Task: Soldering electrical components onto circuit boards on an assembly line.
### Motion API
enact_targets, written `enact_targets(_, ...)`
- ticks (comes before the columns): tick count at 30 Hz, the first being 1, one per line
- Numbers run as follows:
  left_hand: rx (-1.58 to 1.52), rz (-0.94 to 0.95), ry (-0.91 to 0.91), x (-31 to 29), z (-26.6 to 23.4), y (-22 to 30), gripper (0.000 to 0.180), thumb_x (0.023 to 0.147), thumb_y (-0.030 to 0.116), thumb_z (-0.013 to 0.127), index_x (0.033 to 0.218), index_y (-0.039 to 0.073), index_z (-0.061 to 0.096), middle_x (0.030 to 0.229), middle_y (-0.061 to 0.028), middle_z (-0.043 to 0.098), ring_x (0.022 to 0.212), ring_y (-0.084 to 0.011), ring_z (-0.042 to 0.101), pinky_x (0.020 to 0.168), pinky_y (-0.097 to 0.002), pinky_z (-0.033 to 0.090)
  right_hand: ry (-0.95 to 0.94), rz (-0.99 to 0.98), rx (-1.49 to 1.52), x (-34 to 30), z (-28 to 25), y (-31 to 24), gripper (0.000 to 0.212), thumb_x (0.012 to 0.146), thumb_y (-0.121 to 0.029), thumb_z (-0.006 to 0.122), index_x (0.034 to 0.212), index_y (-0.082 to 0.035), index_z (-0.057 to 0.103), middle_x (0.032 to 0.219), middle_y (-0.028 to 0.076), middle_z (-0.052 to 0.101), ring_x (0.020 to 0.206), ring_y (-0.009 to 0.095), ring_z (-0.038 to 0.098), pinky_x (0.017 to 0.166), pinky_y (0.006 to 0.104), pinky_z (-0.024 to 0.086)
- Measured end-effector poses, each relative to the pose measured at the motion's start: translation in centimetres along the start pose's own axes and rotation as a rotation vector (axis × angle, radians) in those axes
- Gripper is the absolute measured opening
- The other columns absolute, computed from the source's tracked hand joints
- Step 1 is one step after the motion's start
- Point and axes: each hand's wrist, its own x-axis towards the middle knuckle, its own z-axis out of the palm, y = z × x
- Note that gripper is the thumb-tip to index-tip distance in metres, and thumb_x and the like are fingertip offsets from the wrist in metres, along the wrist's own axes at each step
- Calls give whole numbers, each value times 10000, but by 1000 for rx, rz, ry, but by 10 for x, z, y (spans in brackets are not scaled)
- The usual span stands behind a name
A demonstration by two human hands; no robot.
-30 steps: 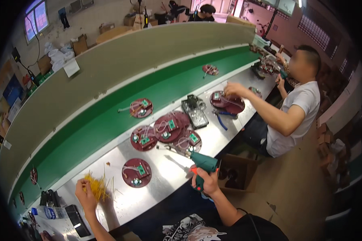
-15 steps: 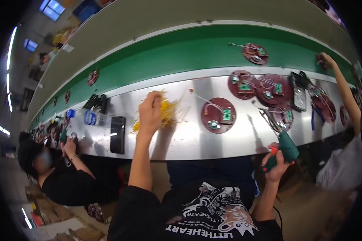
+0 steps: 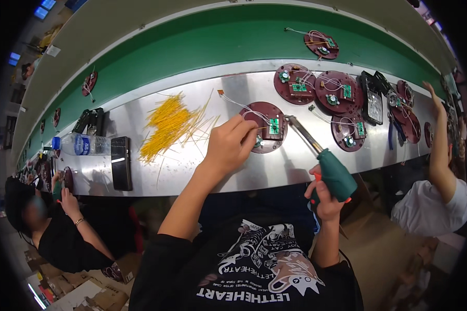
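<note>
A round maroon disc (image 3: 269, 145) lies on the metal bench before me, with a small green circuit board (image 3: 274, 126) and white wires on it. My left hand (image 3: 227, 147) pinches a thin yellow wire (image 3: 263, 127) over the disc, its far end reaching the green board. Part of the disc is hidden behind my fingers. My right hand (image 3: 328, 203) grips a green soldering gun (image 3: 337, 173) with a red trigger; its metal tip is at the disc's right edge, close to the board. Left of the disc lies a loose pile of yellow wires (image 3: 166, 124).
Several similar discs (image 3: 337, 93) lie at the right, beside a black open case (image 3: 371, 98) and blue-handled pliers (image 3: 391, 132). A phone (image 3: 121, 163) and a plastic bottle (image 3: 83, 144) lie to the left. Co-workers sit on both sides; one's arm (image 3: 440, 135) is raised at right.
My left hand has moved right from the yellow pile to the disc, with a wire in its fingers. The soldering gun has come left, its tip closer to the board. The view has shifted.
</note>
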Motion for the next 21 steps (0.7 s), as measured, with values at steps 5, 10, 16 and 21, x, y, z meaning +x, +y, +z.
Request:
enact_targets(5, 49, 70, 45, 1, 18, -3, 89, 828, 11, 685, 917, 18, 676, 799, -100, 613, 640, -267, 628, 566, -355, 495, -135, 68, -85, -1, -1, 4, 349, 922, -40, 568, 1252, 70, 535, 1055, 178, 632, 537, 169, 587, 477, 272, 485)
enact_targets(10, 114, 89, 17, -3, 23, -9, 115, 819, 26, 682, 933, 33, 664, 817, -95, 604, 654, -286, 624, 575, -373, 499, 17, 179, 0, -3, 10, -7, 251, 840, 21, 638, 1076, 106, 645, 870, 109, 692, 549, 116, 606, 506, 244, 496)
enact_targets(16, 139, 101, 24, -6, 23, -14, 128, 814, 65, 673, 938, 64, 640, 830, -80, 582, 655, -281, 610, 577, -385, 491, 44, 183, 8, -5, 11, -7, 244, 850, 13, 631, 1074, 108, 641, 881, 122, 688, 539, 116, 601, 490, 238, 479)
enact_targets(21, 156, 94, 7, -3, 23, -12, 105, 822, 25, 693, 925, 24, 675, 812, -96, 615, 664, -281, 632, 590, -370, 505, -97, 140, -79, -1, 1, 1, 385, 917, -37, 561, 1277, 94, 523, 1052, 190, 613, 546, 171, 576, 469, 273, 480)
